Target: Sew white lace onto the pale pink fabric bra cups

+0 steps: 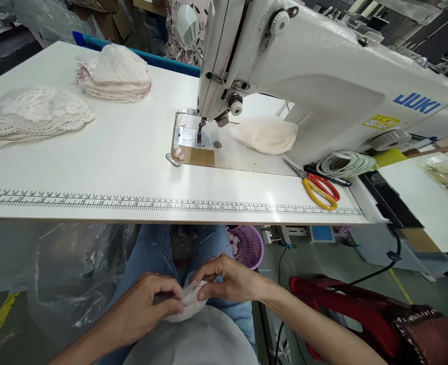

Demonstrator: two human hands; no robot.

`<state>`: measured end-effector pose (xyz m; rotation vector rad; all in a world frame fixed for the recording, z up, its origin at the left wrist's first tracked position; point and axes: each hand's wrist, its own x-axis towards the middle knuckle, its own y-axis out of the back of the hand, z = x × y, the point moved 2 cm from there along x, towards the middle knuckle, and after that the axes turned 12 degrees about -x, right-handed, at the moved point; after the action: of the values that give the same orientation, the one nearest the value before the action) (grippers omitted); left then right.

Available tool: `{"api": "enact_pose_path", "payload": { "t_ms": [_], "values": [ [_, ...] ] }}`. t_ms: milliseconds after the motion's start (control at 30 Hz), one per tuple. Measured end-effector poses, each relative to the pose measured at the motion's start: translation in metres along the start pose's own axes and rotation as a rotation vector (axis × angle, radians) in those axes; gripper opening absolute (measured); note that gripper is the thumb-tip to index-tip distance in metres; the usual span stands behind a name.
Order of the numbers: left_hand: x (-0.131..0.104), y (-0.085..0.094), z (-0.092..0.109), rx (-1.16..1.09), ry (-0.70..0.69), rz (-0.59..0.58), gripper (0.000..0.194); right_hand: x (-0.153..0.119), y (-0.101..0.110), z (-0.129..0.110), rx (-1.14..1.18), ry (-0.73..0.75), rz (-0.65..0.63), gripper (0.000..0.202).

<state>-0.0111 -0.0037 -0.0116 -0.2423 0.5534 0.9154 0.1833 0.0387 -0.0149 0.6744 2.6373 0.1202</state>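
Note:
Over my lap, a small piece of off-white lace fabric (188,304) is stretched between my two hands. My left hand (153,301) pinches its left edge between thumb and fingers. At the other edge my right hand (224,281) grips it the same way. Part of the fabric is hidden behind the fingers. Above, on the table, stands the white sewing machine (315,76), with its presser foot (200,132) over the metal plate. An oval stack of pale fabric pieces (265,135) lies under the machine's arm.
On the table lie a lace stack (37,114), another cloth stack (113,73), scissors (319,191) with red and yellow handles, and a coil of white cord (345,165). A ruler strip (151,204) runs along the front edge. Below are a purple basket (249,248) and a red chair (341,309).

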Motion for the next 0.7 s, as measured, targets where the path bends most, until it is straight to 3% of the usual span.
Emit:
{"api": "enact_pose_path", "payload": {
  "t_ms": [200, 300, 400, 567, 700],
  "values": [
    [0.0015, 0.0013, 0.0005, -0.126, 0.000, -0.082, 0.025, -0.0002, -0.0015, 0.0021, 0.087, -0.005, -0.003, 0.035],
    [0.0020, 0.0007, 0.0002, -0.111, 0.005, -0.046, 0.015, 0.0005, -0.0013, 0.0012, 0.153, -0.026, 0.001, 0.035],
    [0.0046, -0.0018, -0.0025, -0.085, 0.020, -0.003, 0.018, 0.0002, -0.0003, 0.0009, 0.155, -0.051, 0.019, 0.035],
    [0.0091, -0.0038, -0.0047, -0.213, 0.044, -0.037, 0.020, 0.0014, -0.0018, 0.0009, 0.116, -0.006, 0.000, 0.036],
    [0.0037, 0.0018, -0.0034, -0.341, 0.073, -0.129, 0.017, 0.0019, -0.0005, 0.0032, 0.154, -0.040, 0.057, 0.034]
  ]
}}
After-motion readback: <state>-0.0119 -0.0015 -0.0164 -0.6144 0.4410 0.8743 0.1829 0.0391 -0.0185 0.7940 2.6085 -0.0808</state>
